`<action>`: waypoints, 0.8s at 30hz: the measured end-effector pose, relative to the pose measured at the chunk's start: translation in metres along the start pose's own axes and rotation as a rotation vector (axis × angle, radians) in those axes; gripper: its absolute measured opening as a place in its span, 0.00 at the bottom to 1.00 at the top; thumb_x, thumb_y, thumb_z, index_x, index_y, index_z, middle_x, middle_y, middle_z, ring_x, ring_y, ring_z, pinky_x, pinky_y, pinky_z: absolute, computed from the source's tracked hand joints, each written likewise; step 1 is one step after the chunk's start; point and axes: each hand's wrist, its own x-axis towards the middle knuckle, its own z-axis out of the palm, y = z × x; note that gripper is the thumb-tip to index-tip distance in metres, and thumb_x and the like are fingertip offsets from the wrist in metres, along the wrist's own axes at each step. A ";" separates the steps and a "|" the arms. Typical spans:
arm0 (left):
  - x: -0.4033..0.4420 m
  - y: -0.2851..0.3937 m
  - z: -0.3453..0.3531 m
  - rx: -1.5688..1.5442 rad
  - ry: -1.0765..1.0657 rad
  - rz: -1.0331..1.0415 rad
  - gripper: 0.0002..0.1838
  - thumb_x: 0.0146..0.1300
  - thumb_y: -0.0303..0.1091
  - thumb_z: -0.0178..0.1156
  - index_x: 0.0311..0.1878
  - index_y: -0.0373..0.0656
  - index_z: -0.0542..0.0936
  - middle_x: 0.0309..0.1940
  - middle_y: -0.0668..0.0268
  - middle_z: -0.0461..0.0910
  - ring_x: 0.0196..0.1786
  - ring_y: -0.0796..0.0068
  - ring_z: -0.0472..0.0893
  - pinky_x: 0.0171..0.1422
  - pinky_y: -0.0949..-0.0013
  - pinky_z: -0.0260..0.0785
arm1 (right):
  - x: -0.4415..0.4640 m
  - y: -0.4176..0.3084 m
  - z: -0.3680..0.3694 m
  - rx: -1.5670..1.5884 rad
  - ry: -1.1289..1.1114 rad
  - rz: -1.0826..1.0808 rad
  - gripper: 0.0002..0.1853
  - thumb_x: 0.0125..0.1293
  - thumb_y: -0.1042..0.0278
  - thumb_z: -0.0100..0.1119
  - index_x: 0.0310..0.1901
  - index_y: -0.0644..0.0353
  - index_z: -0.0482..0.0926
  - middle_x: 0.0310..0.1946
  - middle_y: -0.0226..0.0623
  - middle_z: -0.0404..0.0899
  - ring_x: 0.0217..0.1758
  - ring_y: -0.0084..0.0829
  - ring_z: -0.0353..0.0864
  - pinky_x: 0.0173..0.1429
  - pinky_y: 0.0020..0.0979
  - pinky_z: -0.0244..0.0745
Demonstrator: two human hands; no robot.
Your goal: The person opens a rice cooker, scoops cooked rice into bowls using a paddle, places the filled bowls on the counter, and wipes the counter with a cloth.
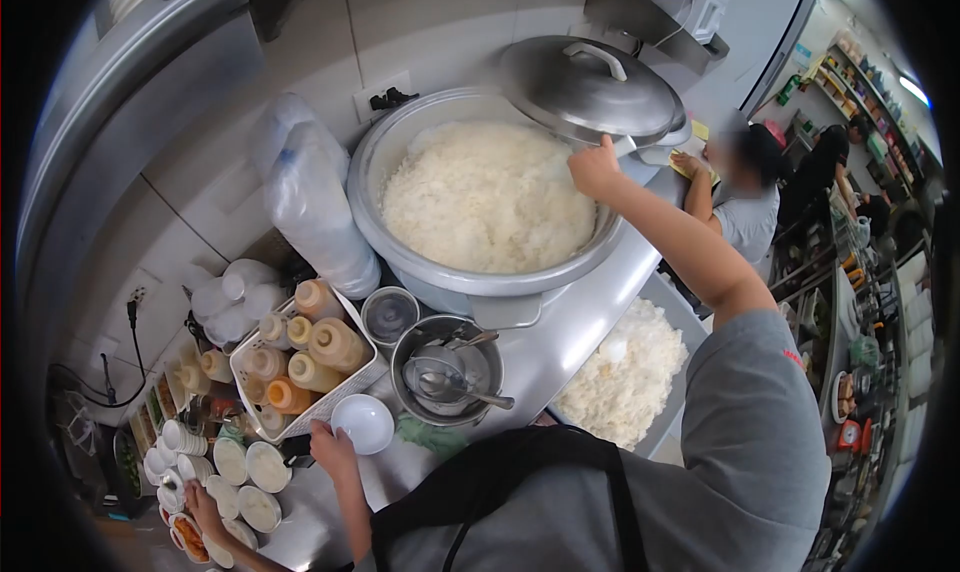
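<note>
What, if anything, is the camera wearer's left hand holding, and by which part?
The left hand appears to hold the white bowl by its rim, the thumb at the near edge.

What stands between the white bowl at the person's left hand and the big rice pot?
In the head view: a metal bowl with utensils, and a smaller round container.

A white basket [342,385] holds squeeze bottles [337,345] near a tall plastic-wrapped bundle [320,212].
</note>
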 end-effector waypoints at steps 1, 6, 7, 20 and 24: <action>0.000 0.001 -0.003 -0.005 -0.005 0.005 0.11 0.41 0.22 0.58 0.26 0.39 0.65 0.19 0.56 0.71 0.26 0.52 0.73 0.32 0.56 0.63 | -0.002 0.001 0.001 0.062 -0.030 0.011 0.09 0.51 0.71 0.47 0.29 0.54 0.79 0.28 0.36 0.79 0.36 0.32 0.77 0.53 0.38 0.50; 0.000 -0.002 -0.007 0.005 -0.022 0.024 0.10 0.42 0.22 0.56 0.25 0.39 0.64 0.16 0.56 0.70 0.25 0.50 0.73 0.31 0.54 0.63 | -0.013 -0.001 0.011 0.185 0.000 -0.009 0.10 0.49 0.72 0.47 0.31 0.55 0.78 0.28 0.37 0.78 0.35 0.34 0.77 0.51 0.39 0.51; -0.001 -0.002 -0.008 0.003 -0.029 0.029 0.10 0.42 0.22 0.56 0.26 0.39 0.64 0.16 0.56 0.70 0.25 0.50 0.73 0.31 0.53 0.62 | -0.014 -0.003 0.011 0.174 -0.031 -0.027 0.10 0.49 0.72 0.47 0.31 0.55 0.78 0.28 0.36 0.78 0.35 0.34 0.77 0.51 0.39 0.51; -0.010 -0.004 -0.025 -0.125 -0.030 0.005 0.09 0.43 0.21 0.50 0.28 0.39 0.61 0.16 0.55 0.66 0.24 0.49 0.71 0.30 0.53 0.59 | -0.019 -0.036 -0.050 0.078 -0.033 -0.335 0.08 0.51 0.70 0.48 0.30 0.53 0.79 0.27 0.35 0.79 0.36 0.30 0.76 0.50 0.38 0.51; -0.013 0.005 -0.045 -0.171 -0.039 0.018 0.09 0.43 0.21 0.50 0.28 0.39 0.61 0.16 0.57 0.64 0.22 0.54 0.69 0.28 0.58 0.59 | 0.024 -0.028 -0.031 -0.181 0.206 -0.198 0.05 0.49 0.67 0.52 0.27 0.50 0.79 0.25 0.29 0.78 0.37 0.27 0.74 0.50 0.36 0.52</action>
